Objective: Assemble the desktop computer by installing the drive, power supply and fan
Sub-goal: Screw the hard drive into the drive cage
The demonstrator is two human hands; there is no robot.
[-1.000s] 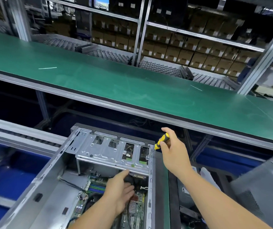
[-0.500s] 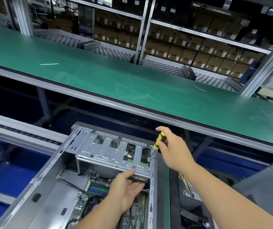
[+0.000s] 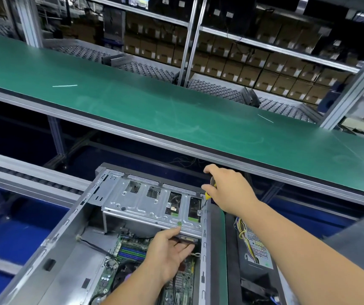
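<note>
One head-worn camera looks forward and down, close over the open computer case [image 3: 132, 216] (wide-angle). Shelving [image 3: 264, 47] fills the far background.

Assembly line backdrop
A long green conveyor belt [image 3: 154, 106] crosses the view; behind it, grey metal shelving [image 3: 190, 38] carries rows of brown cardboard boxes [image 3: 262, 69].
</note>
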